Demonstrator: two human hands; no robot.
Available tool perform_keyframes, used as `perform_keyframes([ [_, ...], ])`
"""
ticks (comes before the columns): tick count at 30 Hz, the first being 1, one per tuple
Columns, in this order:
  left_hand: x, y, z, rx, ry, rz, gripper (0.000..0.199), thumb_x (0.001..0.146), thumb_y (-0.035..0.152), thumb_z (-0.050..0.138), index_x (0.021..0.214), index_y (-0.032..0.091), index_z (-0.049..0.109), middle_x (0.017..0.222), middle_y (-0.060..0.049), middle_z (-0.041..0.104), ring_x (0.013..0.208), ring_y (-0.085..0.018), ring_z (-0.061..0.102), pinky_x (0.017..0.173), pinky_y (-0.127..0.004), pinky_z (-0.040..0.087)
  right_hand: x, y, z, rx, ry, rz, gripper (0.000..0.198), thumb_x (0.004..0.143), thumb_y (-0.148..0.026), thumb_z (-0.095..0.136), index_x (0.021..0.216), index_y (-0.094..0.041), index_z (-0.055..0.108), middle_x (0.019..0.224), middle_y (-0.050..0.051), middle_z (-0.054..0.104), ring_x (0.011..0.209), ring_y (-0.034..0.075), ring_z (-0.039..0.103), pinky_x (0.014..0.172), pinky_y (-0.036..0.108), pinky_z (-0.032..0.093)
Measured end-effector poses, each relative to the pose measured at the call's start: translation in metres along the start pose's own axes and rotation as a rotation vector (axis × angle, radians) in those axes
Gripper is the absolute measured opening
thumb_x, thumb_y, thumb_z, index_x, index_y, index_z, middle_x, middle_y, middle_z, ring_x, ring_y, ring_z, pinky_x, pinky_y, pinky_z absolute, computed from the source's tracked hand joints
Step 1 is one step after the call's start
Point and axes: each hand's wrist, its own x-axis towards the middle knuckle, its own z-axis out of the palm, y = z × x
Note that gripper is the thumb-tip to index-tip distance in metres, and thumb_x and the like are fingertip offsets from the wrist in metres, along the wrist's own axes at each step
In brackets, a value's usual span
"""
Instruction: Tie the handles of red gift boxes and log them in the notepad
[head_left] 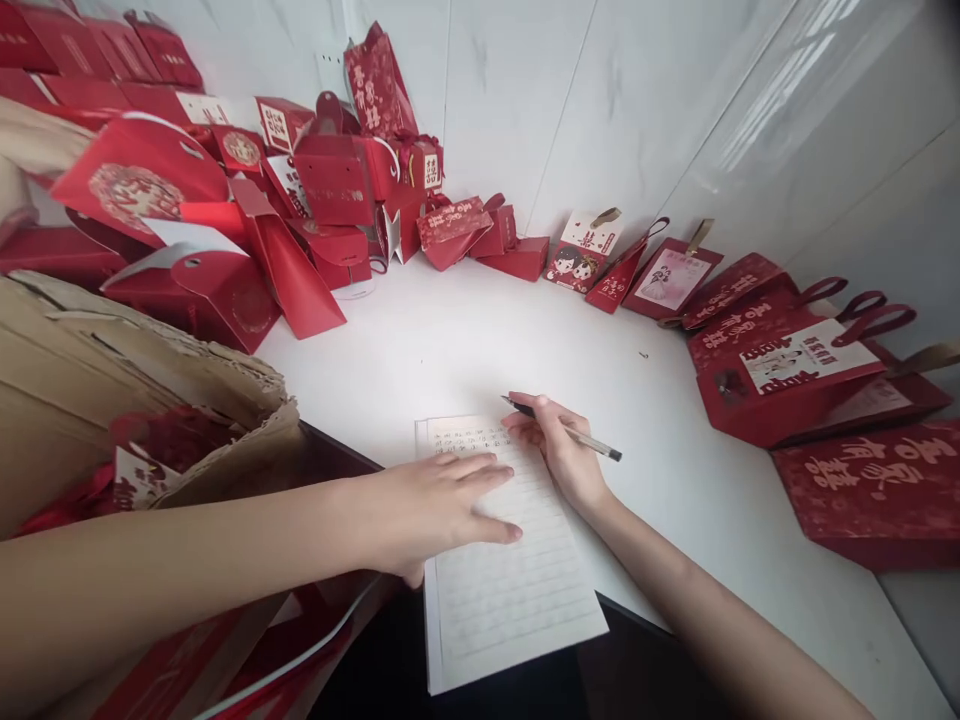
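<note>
A lined notepad (517,590) lies over the front edge of the white table, with several rows of small handwriting near its top. My left hand (442,505) rests flat across the page, fingers spread, covering part of the lines. At the pad's upper right, my right hand (559,445) grips a pen (592,442) with a clear barrel and dark ends. The pen is tilted, its dark tip pointing left above the top of the page and apart from the paper.
Red gift boxes (334,185) are piled at the back left, and more red boxes (780,370) line the right wall. A torn cardboard carton (150,350) holding red items stands at the left. Another person's hand (37,150) reaches in at the far left beside the boxes.
</note>
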Motion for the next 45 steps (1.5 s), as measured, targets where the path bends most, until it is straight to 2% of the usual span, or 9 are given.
perform_keyframes([
  [3,0.003,0.002,-0.001,-0.004,0.018,-0.013,0.096,0.04,0.019,0.085,0.127,0.029,0.045,0.144,-0.013,0.027,0.132,-0.036,0.02,0.103,-0.048,0.026,0.001,0.001,-0.003,-0.094,0.079,0.066,0.034,0.074,-0.045,0.066,0.084,-0.014,0.057,0.066,0.003,0.062,0.052,0.013,0.052,0.049,0.023,0.041],
  [7,0.003,-0.002,-0.006,-0.07,0.032,0.023,0.093,0.038,0.033,0.084,0.124,0.032,0.049,0.14,-0.01,0.034,0.128,-0.037,0.024,0.102,-0.051,0.022,0.001,-0.002,-0.005,-0.15,0.101,0.043,0.031,0.076,-0.044,0.063,0.074,-0.017,0.047,0.063,0.0,0.06,0.041,0.009,0.043,0.041,0.022,0.035],
  [11,0.008,-0.006,-0.008,-0.246,0.062,-0.045,0.078,0.054,0.061,0.067,0.125,0.032,0.048,0.13,-0.007,0.043,0.12,-0.035,0.033,0.096,-0.048,0.03,0.002,-0.002,-0.004,-0.259,0.159,-0.023,0.029,0.075,-0.039,0.063,0.068,-0.019,0.043,0.059,-0.003,0.054,0.043,0.008,0.042,0.041,0.021,0.033],
  [13,0.013,-0.008,-0.005,-0.261,0.127,-0.134,0.067,0.07,0.058,0.057,0.128,0.028,0.043,0.127,-0.008,0.041,0.114,-0.03,0.038,0.092,-0.041,0.035,0.002,-0.001,-0.004,-0.271,0.173,-0.033,0.026,0.075,-0.037,0.061,0.069,-0.019,0.043,0.059,-0.003,0.053,0.043,0.009,0.042,0.041,0.021,0.032],
  [15,0.019,-0.009,-0.001,-0.236,0.178,-0.201,0.063,0.075,0.049,0.056,0.131,0.024,0.04,0.132,-0.01,0.035,0.116,-0.028,0.037,0.091,-0.037,0.036,0.0,-0.002,-0.005,-0.279,0.169,-0.031,0.026,0.075,-0.035,0.06,0.066,-0.02,0.041,0.058,-0.003,0.054,0.044,0.009,0.042,0.042,0.021,0.033],
  [21,0.028,-0.015,0.003,-0.259,0.174,-0.236,0.072,0.069,0.051,0.059,0.132,0.024,0.038,0.144,-0.007,0.024,0.118,-0.03,0.031,0.091,-0.038,0.035,-0.004,-0.006,-0.005,-0.416,0.22,-0.066,0.028,0.074,-0.021,0.051,0.054,-0.019,0.032,0.046,-0.006,0.044,0.044,0.009,0.039,0.044,0.02,0.033],
  [31,0.029,-0.014,0.002,-0.244,0.191,-0.195,0.067,0.068,0.048,0.059,0.127,0.021,0.043,0.128,-0.003,0.046,0.102,-0.026,0.039,0.082,-0.033,0.038,-0.002,-0.001,-0.003,-0.556,0.147,-0.032,0.025,0.071,-0.024,0.048,0.052,-0.019,0.031,0.045,-0.006,0.037,0.044,0.008,0.033,0.041,0.019,0.028],
  [38,0.028,-0.015,0.004,-0.269,0.202,-0.201,0.068,0.068,0.048,0.058,0.128,0.022,0.04,0.132,-0.002,0.041,0.106,-0.026,0.036,0.081,-0.032,0.04,-0.002,0.0,-0.003,-0.557,0.18,-0.024,0.025,0.071,-0.022,0.048,0.053,-0.019,0.032,0.044,-0.007,0.036,0.043,0.008,0.032,0.04,0.019,0.027],
  [45,0.028,-0.014,0.005,-0.266,0.236,-0.18,0.06,0.068,0.046,0.058,0.121,0.02,0.046,0.124,-0.003,0.047,0.104,-0.027,0.037,0.079,-0.032,0.04,-0.003,0.0,-0.004,-0.554,0.168,-0.039,0.027,0.068,-0.021,0.049,0.052,-0.019,0.027,0.047,-0.007,0.027,0.045,0.007,0.025,0.039,0.019,0.022],
])
